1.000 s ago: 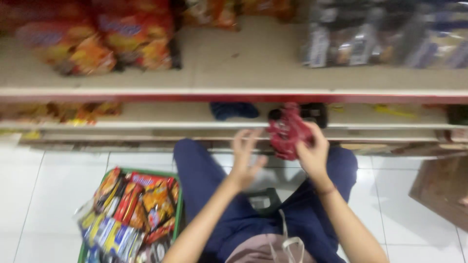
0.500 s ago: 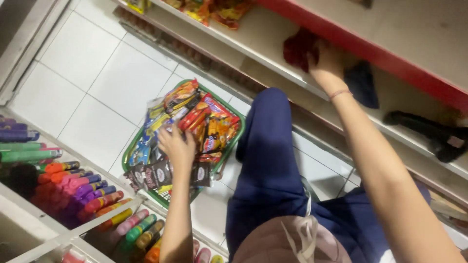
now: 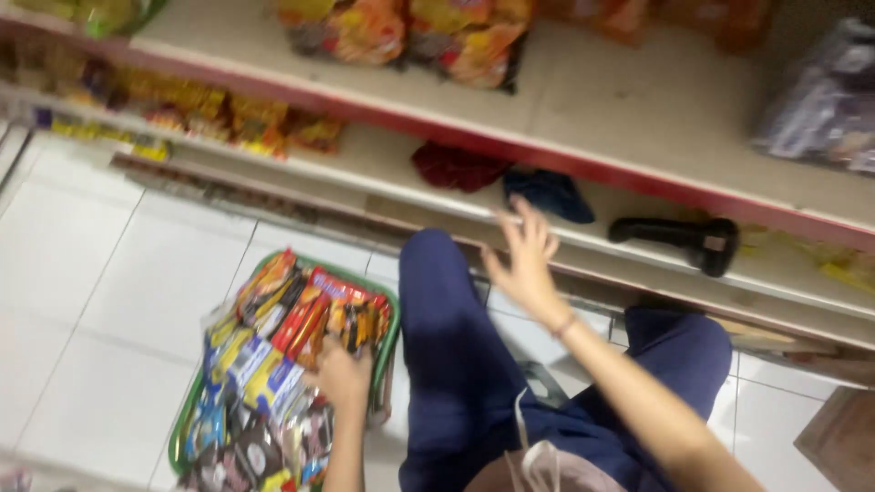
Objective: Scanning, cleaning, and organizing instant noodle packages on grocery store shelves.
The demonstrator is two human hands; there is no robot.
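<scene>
The right hand (image 3: 524, 264) was open and empty, fingers spread, raised in front of the lower shelf (image 3: 401, 187) and apart from it. Half a second earlier that hand had rested on the red packet (image 3: 456, 167) at the shelf; the packet now lay on the lower shelf by itself, just beside a dark blue packet (image 3: 550, 193), so the release was judged complete and the hand was coming away. The left hand (image 3: 342, 375) was down in the green basket (image 3: 387, 342) on the white tiled floor (image 3: 137, 282), lying on the wrapped snack packets (image 3: 273, 355) there. Its fingers were curled over the packets, but blur hid whether they had closed on any one item, so its grip could not be told. One second earlier both hands had been up at the shelf with the red packet between them; the left hand had since gone down to the basket. A black handheld scanner (image 3: 679, 237) lay on the same shelf, well to the right of the red packet. This pattern suggested that one placement had ended and the next item was being sought.
</scene>
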